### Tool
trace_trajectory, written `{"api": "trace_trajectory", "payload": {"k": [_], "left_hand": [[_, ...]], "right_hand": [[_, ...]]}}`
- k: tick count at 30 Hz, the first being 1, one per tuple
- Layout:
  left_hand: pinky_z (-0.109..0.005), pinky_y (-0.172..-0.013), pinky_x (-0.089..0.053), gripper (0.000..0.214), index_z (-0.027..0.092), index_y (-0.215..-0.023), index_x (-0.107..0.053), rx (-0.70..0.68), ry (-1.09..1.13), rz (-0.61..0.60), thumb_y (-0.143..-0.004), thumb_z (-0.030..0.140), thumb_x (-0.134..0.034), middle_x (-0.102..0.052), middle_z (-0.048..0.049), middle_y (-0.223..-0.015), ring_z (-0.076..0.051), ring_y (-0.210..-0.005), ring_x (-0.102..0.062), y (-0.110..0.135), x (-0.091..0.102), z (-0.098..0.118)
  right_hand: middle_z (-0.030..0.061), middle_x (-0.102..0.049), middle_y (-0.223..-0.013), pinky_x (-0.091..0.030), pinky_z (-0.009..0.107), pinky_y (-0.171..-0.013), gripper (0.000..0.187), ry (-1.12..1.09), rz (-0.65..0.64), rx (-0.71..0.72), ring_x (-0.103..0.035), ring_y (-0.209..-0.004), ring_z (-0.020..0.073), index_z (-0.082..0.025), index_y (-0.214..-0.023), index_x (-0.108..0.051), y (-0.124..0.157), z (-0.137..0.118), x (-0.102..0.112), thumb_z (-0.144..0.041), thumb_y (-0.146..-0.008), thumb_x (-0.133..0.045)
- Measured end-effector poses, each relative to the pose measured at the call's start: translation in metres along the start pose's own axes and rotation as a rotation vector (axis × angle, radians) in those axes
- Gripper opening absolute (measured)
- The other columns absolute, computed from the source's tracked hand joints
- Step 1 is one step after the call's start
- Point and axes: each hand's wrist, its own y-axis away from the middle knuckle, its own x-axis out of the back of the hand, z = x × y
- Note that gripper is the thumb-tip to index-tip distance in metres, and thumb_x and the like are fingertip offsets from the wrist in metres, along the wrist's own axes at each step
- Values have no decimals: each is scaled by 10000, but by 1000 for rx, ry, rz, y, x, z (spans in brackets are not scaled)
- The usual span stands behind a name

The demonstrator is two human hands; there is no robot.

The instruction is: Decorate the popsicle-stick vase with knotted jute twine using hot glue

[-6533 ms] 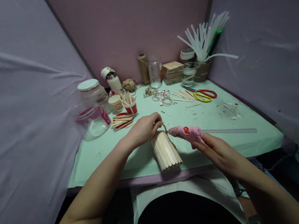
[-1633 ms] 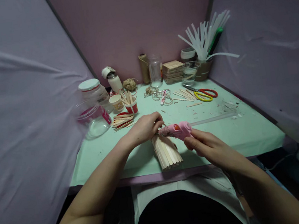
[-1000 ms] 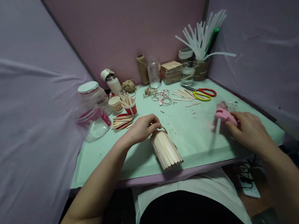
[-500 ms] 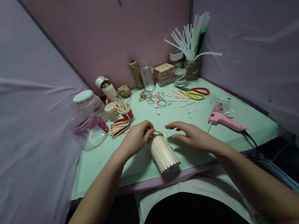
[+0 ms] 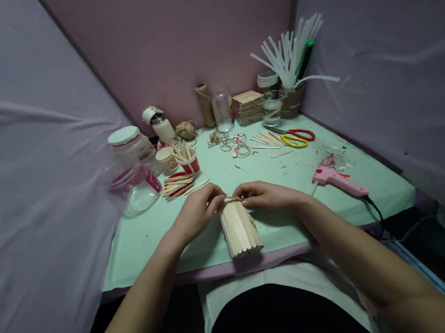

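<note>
A cylinder clad in wooden craft sticks [image 5: 240, 230] lies on its side on the mint-green table [image 5: 282, 224], near the front edge. A strand of twine [image 5: 233, 199] runs round its far end. My left hand [image 5: 196, 213] pinches that end from the left with its fingers closed. From the right, my right hand [image 5: 265, 194] presses closed fingers on the same twine-wrapped rim. The pink glue gun [image 5: 337, 177] lies on the table to the right, its black cord trailing over the edge.
Left: a tipped clear jar [image 5: 134, 183], a white-lidded jar [image 5: 129, 142], a red cup of sticks [image 5: 188, 160] and loose sticks [image 5: 178, 184]. Back: twine ball [image 5: 186, 130], glass jar [image 5: 222, 109], stick stack [image 5: 247, 106], scissors [image 5: 296, 137], cup of white glue sticks [image 5: 290, 68]. Purple cloth walls enclose the table.
My right hand moved the glue gun away from the cylinder, laid it on the table at the right, then came back to the twine end. My left hand stayed on the cylinder.
</note>
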Motion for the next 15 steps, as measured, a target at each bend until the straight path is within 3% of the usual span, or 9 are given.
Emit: {"api": "trace_trajectory", "payload": {"k": [7,15], "left_hand": [[-292,-757,-454,192,189,-926,-618,33,78,38,-908,319,-476,-691,-31,-901,-163,-815,-612,15,-5,-12],[-331,-897,-469,187,195,-911,-608,-60,244,123,-911,331,-481,-700,-62,-1019,-181,-968,-631,27,-15,-15]], "right_hand": [[15,-590,-866,-415,266,-754,262,-99,-36,-16,-522,-802,136,-148,-945,-606,2,-6,-3,-394,-861,-587],[22,-588,-892,-419,271,-776,273,1,-67,48,-522,-840,150,-154,-939,-596,16,-35,0,-418,-875,-568]]}}
